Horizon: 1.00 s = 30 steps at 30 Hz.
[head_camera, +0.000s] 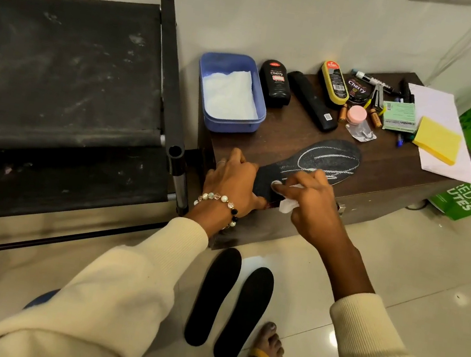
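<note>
Now, the left hand (233, 181) is gripping the heel end of the flat dark-grey shoe insole with pale swirls (323, 158), its fingers curled at the near edge of the brown wooden table (281, 133). Just right of it, the right hand (313, 203) is pinching a crumpled white tissue (287, 206) and pressing it onto the heel area. The toe is pointing away beyond both hands. With the heel lying right at the table edge, a hard rub is risking the insole slipping off toward the two black foam insoles (214, 295) below the hands, or the thin tissue tearing.
</note>
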### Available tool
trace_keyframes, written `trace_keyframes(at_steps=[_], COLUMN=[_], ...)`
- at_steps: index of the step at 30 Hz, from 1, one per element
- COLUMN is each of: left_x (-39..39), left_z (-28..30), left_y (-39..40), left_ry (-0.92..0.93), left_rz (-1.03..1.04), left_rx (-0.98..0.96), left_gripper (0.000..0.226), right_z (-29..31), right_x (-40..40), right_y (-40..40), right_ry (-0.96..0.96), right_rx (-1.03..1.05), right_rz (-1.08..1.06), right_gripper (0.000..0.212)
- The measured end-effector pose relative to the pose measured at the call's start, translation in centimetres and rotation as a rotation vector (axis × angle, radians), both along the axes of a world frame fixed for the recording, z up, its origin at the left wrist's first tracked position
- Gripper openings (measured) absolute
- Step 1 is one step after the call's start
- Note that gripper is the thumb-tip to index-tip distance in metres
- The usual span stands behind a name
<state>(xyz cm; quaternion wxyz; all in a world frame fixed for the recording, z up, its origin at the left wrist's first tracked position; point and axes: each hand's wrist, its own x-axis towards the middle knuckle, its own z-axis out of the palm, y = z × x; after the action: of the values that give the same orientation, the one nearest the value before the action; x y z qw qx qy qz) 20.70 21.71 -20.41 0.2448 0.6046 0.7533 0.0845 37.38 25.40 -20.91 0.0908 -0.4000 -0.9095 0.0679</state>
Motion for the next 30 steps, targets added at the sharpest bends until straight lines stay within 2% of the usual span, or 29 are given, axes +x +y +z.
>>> trace_keyframes(at_steps=[2, 3, 9, 13, 14, 19, 21, 24, 25, 28, 30], left_x=[0.0, 0.0, -0.1, -0.2, -0.3, -0.4, -0.4, -0.5, -0.6, -0.7, -0.7], left_z=[0.0, 0.0, -0.3, -0.3, -0.3, -0.5, -0.5, -0.5, -0.5, -0.5, -0.4], left_y=[0.1, 0.1, 0.0, 0.1, 0.2, 0.0, 0.0, 0.2, 0.2, 0.1, 0.0], left_ry=[-0.003, -0.004, -0.017, -0.022, -0.025, -0.051, -0.062, -0.077, -0.08, -0.093, -0.105], left_rz=[-0.003, -0.004, -0.007, -0.002, -0.001, -0.008, -0.004, 0.002, 0.002, -0.004, -0.007], left_rx=[-0.007, -0.008, 0.026, 0.006, 0.009, 0.041, 0.042, 0.028, 0.031, 0.046, 0.046], left_gripper=[0.073, 0.073, 0.072, 0.073, 0.073, 0.068, 0.067, 0.069, 0.069, 0.067, 0.067], right_z=[-0.3, -0.4, 0.3, -0.2, -0.3, 0.2, -0.1, -0.5, -0.5, -0.4, -0.3], right_x=[0.3, 0.0, -2.0, -1.0, -1.2, -2.8, -2.2, -1.8, -2.1, -3.6, -3.8], right_y=[0.3, 0.3, -0.7, 0.3, 0.3, -0.4, 0.0, 0.7, 0.6, -0.2, -0.2], right_ry=[-0.027, -0.041, -0.075, -0.112, -0.112, -0.076, -0.037, -0.041, -0.043, -0.058, -0.106], right_rx=[0.013, 0.01, -0.033, -0.003, -0.006, -0.056, -0.012, 0.031, 0.021, 0.0, 0.007], right_rz=[-0.213, -0.254, 0.078, -0.247, -0.271, 0.052, 0.015, -0.244, -0.264, -0.049, -0.042], right_gripper=[0.048, 0.049, 0.042, 0.052, 0.053, 0.045, 0.043, 0.048, 0.048, 0.042, 0.042])
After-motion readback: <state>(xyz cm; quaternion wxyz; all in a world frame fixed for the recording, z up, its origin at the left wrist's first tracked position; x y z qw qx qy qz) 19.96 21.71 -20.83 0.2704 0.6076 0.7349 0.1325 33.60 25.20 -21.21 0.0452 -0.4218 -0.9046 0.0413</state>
